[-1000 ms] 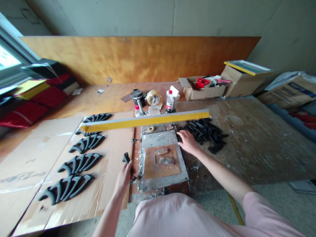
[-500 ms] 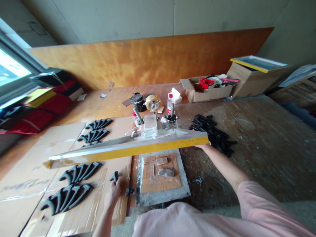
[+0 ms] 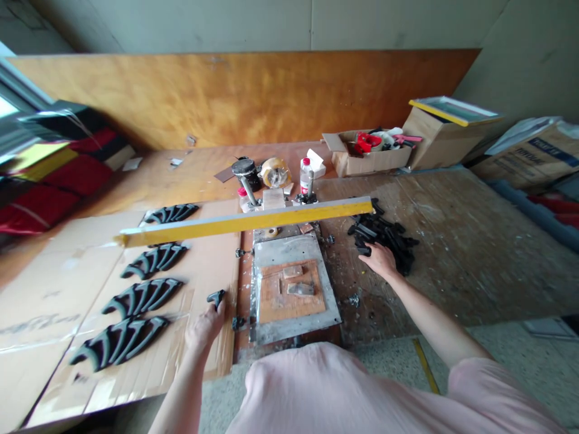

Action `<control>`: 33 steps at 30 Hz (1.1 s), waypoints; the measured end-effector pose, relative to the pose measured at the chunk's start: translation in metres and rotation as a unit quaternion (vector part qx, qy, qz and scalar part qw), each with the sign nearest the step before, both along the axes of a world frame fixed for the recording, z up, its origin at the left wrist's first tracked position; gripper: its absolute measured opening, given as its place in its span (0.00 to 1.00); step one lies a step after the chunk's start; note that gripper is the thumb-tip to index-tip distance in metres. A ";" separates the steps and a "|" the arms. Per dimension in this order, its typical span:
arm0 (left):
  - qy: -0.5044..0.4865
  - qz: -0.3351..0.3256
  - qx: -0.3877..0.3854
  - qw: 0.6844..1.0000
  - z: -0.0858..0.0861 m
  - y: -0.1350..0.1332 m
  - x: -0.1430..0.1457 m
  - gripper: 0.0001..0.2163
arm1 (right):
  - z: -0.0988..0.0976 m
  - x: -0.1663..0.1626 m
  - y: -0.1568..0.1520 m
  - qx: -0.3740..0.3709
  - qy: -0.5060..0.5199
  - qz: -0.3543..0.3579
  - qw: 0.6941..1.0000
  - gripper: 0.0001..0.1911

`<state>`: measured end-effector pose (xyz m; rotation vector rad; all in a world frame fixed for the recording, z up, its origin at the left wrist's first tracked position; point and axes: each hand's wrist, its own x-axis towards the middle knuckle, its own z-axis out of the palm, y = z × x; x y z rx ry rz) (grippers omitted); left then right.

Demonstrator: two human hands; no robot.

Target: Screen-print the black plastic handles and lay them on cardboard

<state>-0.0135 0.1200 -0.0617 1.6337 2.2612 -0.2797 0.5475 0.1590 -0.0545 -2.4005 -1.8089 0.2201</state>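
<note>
My left hand [image 3: 204, 324], over the cardboard, is closed around the lower end of a black plastic handle [image 3: 216, 296], whose wider end points up. My right hand [image 3: 379, 260] is at the near edge of a pile of black handles [image 3: 392, 238], its fingers closed on one black handle [image 3: 363, 251]. Between my arms, a flat metal plate [image 3: 332, 304] carries a wooden board [image 3: 271, 301] with small blocks fixed on it. A yellow-edged screen frame [image 3: 235, 224] hangs raised over the far end of the plate.
Rows of curved black handles [image 3: 120, 343] lie on flattened cardboard [image 3: 199, 253] at left. Behind the frame stand a black tub [image 3: 245, 172], a tape roll [image 3: 274, 173] and a red-capped bottle [image 3: 306, 176]. An open carton [image 3: 371, 161] holds red tools at back right.
My right hand has left the frame's right end and come down to the pile. The frame sits higher and farther back. My left hand still holds its handle, now turned.
</note>
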 end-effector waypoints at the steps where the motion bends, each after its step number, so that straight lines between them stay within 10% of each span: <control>1: 0.006 0.012 -0.013 1.000 0.000 0.001 -0.001 0.30 | 0.002 0.001 -0.004 0.033 0.004 -0.009 0.999 0.28; 8: 0.002 0.050 -0.012 0.999 0.007 -0.010 -0.004 0.36 | 0.022 -0.014 -0.019 0.178 0.054 -0.082 0.979 0.27; 15: -0.087 0.048 0.128 0.987 0.046 0.010 0.011 0.24 | 0.039 -0.163 -0.033 0.039 0.068 0.332 0.940 0.28; 19: -0.304 0.063 0.247 0.918 0.084 0.041 0.035 0.23 | 0.041 -0.220 -0.025 0.022 0.048 0.459 0.887 0.23; 28: -0.546 0.031 0.447 0.708 0.194 0.072 0.080 0.16 | 0.044 -0.238 -0.029 0.066 0.011 0.457 0.887 0.25; 33: -0.542 0.020 0.410 0.733 0.206 0.072 0.094 0.25 | 0.028 -0.251 -0.033 0.061 0.044 0.508 0.858 0.35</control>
